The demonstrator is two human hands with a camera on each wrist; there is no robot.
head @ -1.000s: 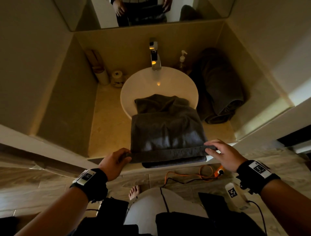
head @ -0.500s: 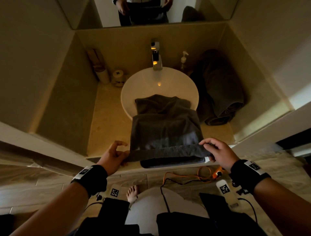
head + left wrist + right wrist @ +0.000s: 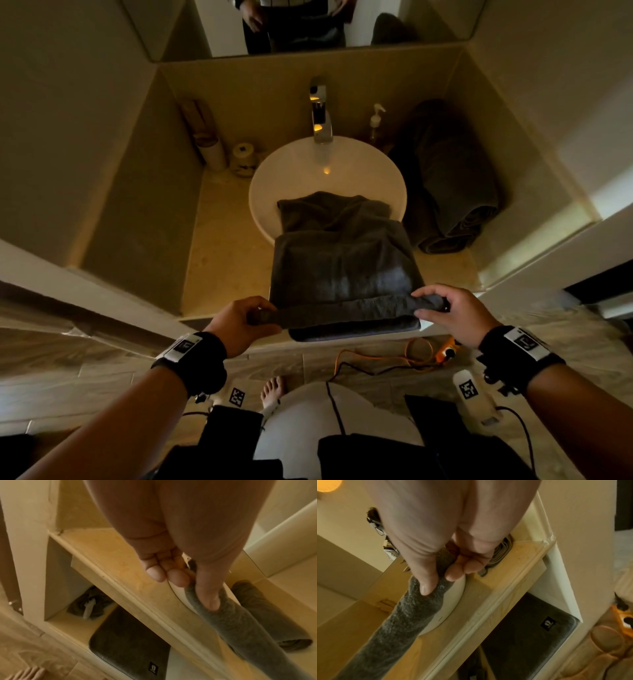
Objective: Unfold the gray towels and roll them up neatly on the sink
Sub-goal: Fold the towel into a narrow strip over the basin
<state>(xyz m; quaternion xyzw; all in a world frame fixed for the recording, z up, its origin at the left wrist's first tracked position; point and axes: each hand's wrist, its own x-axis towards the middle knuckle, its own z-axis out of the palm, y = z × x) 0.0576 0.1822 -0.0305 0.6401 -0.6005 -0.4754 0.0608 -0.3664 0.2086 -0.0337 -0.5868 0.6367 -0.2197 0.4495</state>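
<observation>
A dark gray towel (image 3: 342, 263) lies over the front of the round white sink basin (image 3: 294, 168) and reaches the counter's near edge. Its near end is turned into a thin roll (image 3: 349, 308). My left hand (image 3: 245, 317) pinches the roll's left end, thumb on top in the left wrist view (image 3: 208, 599). My right hand (image 3: 445, 310) grips the right end, thumb pressed on the roll (image 3: 426, 586). A second gray towel (image 3: 455, 192), rolled up, lies on the counter right of the basin.
A chrome tap (image 3: 320, 113) stands behind the basin, a soap pump bottle (image 3: 376, 121) to its right, a cup (image 3: 214, 156) and small jar (image 3: 244, 159) at left. Walls close in both sides. An orange cable (image 3: 394, 356) lies on the floor; a dark mat (image 3: 130, 643) sits below the counter.
The rolled near edge has been turned a little further. My left fingers, spread half a second ago, have closed on the roll's left end; the right hand has shifted slightly.
</observation>
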